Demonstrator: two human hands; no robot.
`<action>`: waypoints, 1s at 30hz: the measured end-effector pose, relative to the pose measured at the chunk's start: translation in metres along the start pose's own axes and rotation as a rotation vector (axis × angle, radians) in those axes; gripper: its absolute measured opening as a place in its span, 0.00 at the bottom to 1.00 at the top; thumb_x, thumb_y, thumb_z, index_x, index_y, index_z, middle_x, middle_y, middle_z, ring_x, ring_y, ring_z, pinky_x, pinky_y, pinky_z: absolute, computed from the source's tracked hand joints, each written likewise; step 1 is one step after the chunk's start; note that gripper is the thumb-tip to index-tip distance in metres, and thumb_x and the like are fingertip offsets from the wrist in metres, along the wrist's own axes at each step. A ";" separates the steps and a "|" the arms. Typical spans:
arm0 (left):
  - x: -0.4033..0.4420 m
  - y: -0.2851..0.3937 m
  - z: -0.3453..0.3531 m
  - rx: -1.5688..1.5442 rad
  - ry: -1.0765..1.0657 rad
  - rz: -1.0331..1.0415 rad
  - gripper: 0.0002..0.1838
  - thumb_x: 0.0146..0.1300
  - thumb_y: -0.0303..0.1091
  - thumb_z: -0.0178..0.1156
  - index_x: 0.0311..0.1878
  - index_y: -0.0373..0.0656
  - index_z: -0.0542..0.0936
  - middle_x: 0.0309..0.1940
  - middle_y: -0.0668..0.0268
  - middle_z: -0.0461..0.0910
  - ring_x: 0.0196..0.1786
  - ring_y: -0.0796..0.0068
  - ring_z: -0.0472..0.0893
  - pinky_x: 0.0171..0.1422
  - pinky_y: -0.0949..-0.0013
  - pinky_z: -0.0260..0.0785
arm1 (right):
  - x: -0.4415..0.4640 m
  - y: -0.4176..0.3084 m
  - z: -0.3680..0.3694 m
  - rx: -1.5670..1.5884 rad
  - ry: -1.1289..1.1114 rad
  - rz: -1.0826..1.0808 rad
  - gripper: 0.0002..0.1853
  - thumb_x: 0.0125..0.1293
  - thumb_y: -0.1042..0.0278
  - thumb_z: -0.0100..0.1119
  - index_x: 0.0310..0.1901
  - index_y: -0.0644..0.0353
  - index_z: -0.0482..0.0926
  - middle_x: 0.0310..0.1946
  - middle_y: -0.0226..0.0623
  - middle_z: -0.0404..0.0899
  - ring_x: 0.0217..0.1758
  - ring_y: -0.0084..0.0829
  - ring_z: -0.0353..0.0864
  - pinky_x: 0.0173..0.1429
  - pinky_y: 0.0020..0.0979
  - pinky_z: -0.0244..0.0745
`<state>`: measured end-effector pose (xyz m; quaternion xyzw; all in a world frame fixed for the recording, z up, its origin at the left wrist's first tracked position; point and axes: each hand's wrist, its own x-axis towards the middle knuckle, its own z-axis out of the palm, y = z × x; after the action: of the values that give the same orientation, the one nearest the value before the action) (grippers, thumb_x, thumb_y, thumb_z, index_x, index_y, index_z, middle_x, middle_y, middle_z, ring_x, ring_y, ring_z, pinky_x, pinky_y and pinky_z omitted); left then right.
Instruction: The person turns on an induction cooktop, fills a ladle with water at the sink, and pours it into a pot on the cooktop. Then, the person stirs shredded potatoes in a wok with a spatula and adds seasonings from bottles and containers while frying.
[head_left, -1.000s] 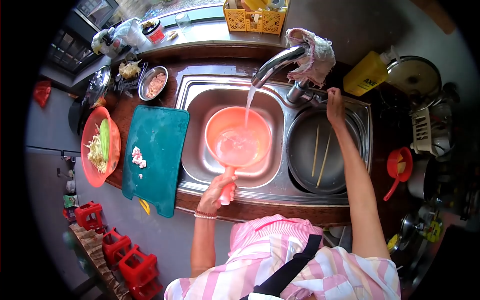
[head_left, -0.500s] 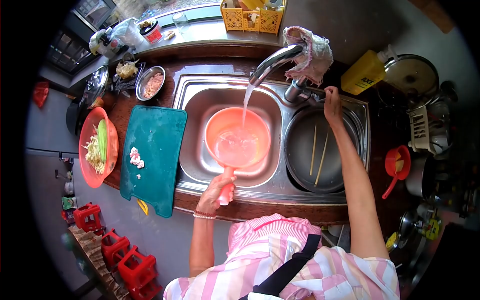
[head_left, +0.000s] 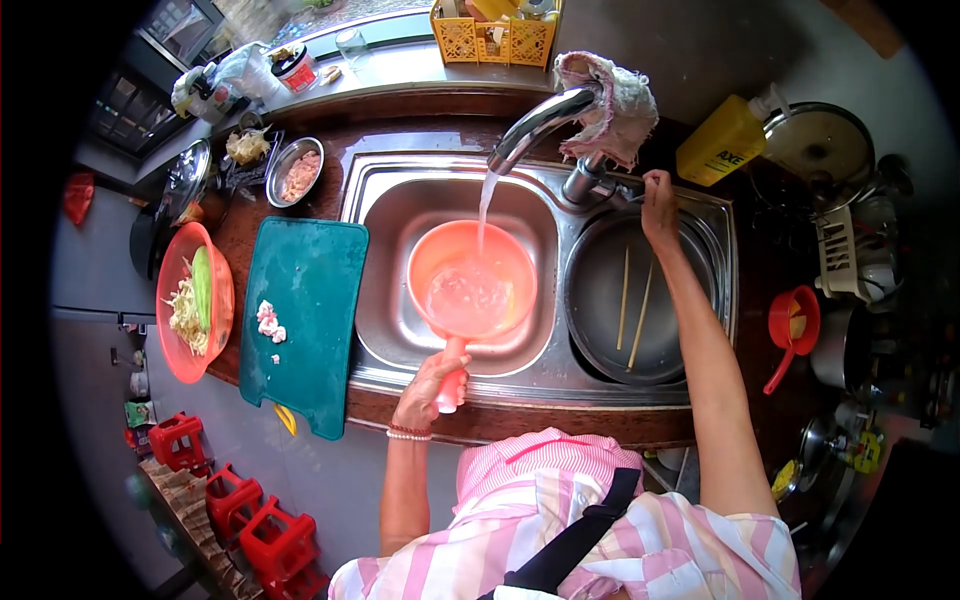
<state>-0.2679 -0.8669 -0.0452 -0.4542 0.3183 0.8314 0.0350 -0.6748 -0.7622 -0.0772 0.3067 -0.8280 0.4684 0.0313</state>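
Head view: left grip [head_left: 432,385] holds one dipper [head_left: 436,252]; right grip [head_left: 660,210], one lever [head_left: 628,190]; two chopsticks [head_left: 623,298].

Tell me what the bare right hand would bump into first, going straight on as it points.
Beyond the chrome lever beside the right hand, probably the frayed pink-and-white cloth draped over the curved chrome tap; depth is unclear.

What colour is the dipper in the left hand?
The dipper in the left hand is coral pink; the head view shows it best.
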 end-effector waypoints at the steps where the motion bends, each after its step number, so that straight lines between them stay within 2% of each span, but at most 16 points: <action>1: 0.000 0.000 0.000 0.003 0.003 -0.001 0.11 0.56 0.34 0.60 0.38 0.40 0.71 0.17 0.70 0.71 0.14 0.81 0.71 0.16 0.79 0.67 | 0.000 0.000 0.000 0.013 0.004 -0.002 0.11 0.66 0.65 0.39 0.40 0.63 0.68 0.31 0.44 0.71 0.35 0.39 0.71 0.42 0.33 0.66; 4: 0.001 0.000 -0.001 0.008 0.006 0.003 0.11 0.56 0.34 0.60 0.38 0.40 0.72 0.17 0.70 0.71 0.14 0.81 0.71 0.17 0.78 0.67 | 0.000 -0.002 0.000 0.003 -0.003 0.018 0.11 0.66 0.65 0.39 0.40 0.63 0.68 0.30 0.44 0.70 0.34 0.39 0.71 0.41 0.33 0.66; 7: 0.001 -0.001 0.000 0.010 0.002 0.010 0.11 0.56 0.34 0.60 0.38 0.40 0.71 0.17 0.70 0.71 0.14 0.81 0.71 0.17 0.78 0.67 | 0.001 0.001 0.001 0.002 -0.003 -0.043 0.09 0.67 0.66 0.39 0.40 0.63 0.66 0.30 0.47 0.70 0.35 0.44 0.72 0.41 0.35 0.67; 30: 0.001 0.003 0.002 0.035 0.030 0.020 0.10 0.57 0.33 0.59 0.37 0.41 0.69 0.17 0.69 0.71 0.14 0.81 0.71 0.16 0.77 0.68 | 0.000 0.002 0.001 0.034 0.007 0.004 0.11 0.66 0.65 0.39 0.39 0.63 0.68 0.29 0.45 0.70 0.33 0.39 0.71 0.40 0.33 0.66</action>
<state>-0.2712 -0.8687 -0.0438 -0.4626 0.3376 0.8192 0.0299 -0.6755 -0.7628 -0.0792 0.3038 -0.8203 0.4838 0.0279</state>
